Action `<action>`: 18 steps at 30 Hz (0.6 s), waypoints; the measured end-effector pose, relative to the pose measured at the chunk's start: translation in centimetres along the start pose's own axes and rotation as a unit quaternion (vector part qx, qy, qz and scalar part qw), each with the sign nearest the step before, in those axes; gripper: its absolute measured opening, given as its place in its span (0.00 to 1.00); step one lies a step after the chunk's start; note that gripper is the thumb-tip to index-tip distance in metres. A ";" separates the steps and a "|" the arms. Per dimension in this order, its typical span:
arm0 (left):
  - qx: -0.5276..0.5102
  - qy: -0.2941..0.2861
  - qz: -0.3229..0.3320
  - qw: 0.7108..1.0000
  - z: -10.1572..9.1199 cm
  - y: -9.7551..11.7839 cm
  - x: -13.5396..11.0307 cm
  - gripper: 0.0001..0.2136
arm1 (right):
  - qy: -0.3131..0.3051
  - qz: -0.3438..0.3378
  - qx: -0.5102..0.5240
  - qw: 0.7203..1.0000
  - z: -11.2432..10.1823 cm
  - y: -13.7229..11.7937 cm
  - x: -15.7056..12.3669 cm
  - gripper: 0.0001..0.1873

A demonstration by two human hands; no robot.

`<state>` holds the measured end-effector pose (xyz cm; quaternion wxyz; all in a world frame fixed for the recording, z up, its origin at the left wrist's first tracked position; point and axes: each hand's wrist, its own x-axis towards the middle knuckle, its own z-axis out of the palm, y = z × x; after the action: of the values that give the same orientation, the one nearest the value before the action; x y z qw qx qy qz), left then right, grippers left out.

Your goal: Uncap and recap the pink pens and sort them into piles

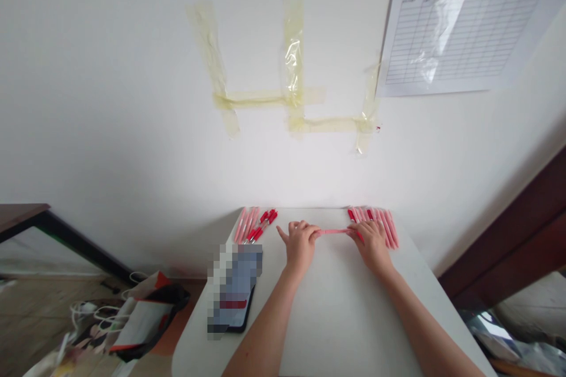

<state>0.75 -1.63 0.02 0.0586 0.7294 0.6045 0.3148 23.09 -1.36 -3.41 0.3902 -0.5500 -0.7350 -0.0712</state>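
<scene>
A slim pink pen (335,231) is held level between my two hands near the far end of the white table. My left hand (301,242) pinches its left end, with one finger sticking out to the side. The right end sits in the fingers of my right hand (369,241). Partly behind my right hand lies a row of pink pens (391,227), with some red pens (351,215) among them. Over to the left are several more pink pens (246,225), beside a few red and clear pens (263,227).
A phone (247,288), partly blurred out, lies on the left of the white table (340,318). The wall (132,100) stands at the table's far edge, with yellowed tape (294,65) and a printed sheet (464,35). Bags (141,312) sit on the floor at left.
</scene>
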 end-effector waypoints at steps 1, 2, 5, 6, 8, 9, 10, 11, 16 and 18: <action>-0.001 0.001 0.000 1.000 0.0 0.0 0.0 0.07 | 0.007 -0.003 0.003 1.000 0.1 0.1 0.0 0.14; -0.002 0.001 -0.001 1.000 0.0 0.0 0.0 0.07 | 0.012 -0.006 0.005 1.000 0.2 0.1 0.0 0.14; -0.002 -0.001 -0.002 1.000 0.0 0.0 0.0 0.07 | 0.017 -0.014 0.006 1.000 0.5 0.3 -0.1 0.14; -0.003 -0.002 -0.001 1.000 0.0 0.0 0.0 0.07 | 0.019 -0.015 0.004 1.000 0.5 0.3 -0.1 0.14; -0.004 -0.001 0.000 1.000 0.0 0.0 0.0 0.07 | 0.020 -0.017 -0.002 1.000 0.5 0.3 -0.2 0.16; -0.003 0.001 0.001 1.000 0.0 0.0 0.0 0.07 | 0.016 -0.016 -0.006 1.000 0.4 0.2 -0.2 0.18; -0.002 0.002 0.002 1.000 0.0 0.1 0.0 0.06 | 0.010 -0.014 -0.010 1.000 0.4 0.1 -0.2 0.18; -0.002 0.002 0.002 1.000 0.0 0.1 0.0 0.06 | 0.002 -0.011 -0.014 1.000 0.3 0.0 -0.2 0.17; 0.003 -0.002 0.002 1.000 0.0 0.1 0.0 0.07 | -0.014 -0.012 -0.023 1.000 0.1 -0.1 -0.1 0.15; 0.006 -0.003 0.003 1.000 0.0 0.0 0.0 0.06 | -0.006 -0.019 -0.022 1.000 0.2 0.0 -0.1 0.14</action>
<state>0.80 -1.66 0.01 0.0548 0.7324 0.6042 0.3089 22.96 -1.32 -3.62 0.3718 -0.5451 -0.7458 -0.0916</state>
